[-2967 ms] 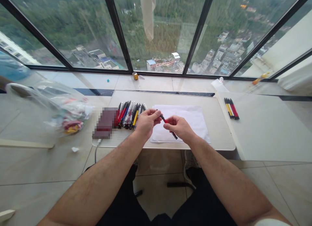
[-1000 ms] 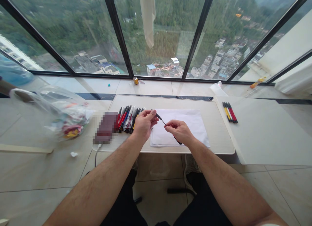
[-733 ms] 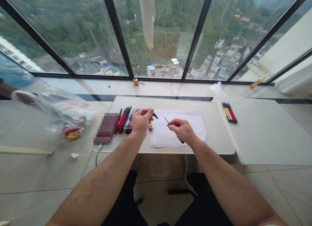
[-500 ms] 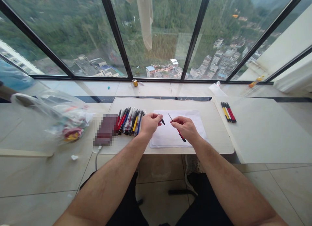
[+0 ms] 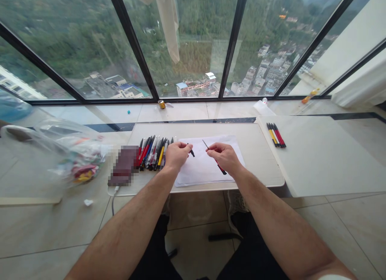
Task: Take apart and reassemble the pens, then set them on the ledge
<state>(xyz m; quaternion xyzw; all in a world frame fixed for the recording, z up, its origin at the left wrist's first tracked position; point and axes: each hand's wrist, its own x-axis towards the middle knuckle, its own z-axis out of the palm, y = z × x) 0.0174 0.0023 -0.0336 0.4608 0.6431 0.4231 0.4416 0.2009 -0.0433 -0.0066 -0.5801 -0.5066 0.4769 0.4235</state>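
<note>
Above the sheets of white paper [image 5: 208,171], my left hand [image 5: 177,154] pinches a small black pen part [image 5: 192,153] between thumb and fingertips. My right hand [image 5: 224,154] is closed around a red pen [image 5: 221,168]. A thin dark refill tip sticks out of the pen's far end, pointing toward my left hand. The two hands are apart, with paper showing between them. Just left of my left hand lies a row of several pens [image 5: 147,153] in black, red, blue, yellow and clear, partly hidden by that hand.
The small table [image 5: 262,167] adjoins a white board [image 5: 328,159] on the right, which bears several yellow, white and red pens [image 5: 276,135]. A blurred-out dark red object [image 5: 123,165] with a cable sits at the left. Beyond it is a clear plastic bag [image 5: 81,151].
The view has shifted slightly, so the scene sits a little further left. Both hands keep hold of the same pen parts, with almost no movement relative to the paper.
</note>
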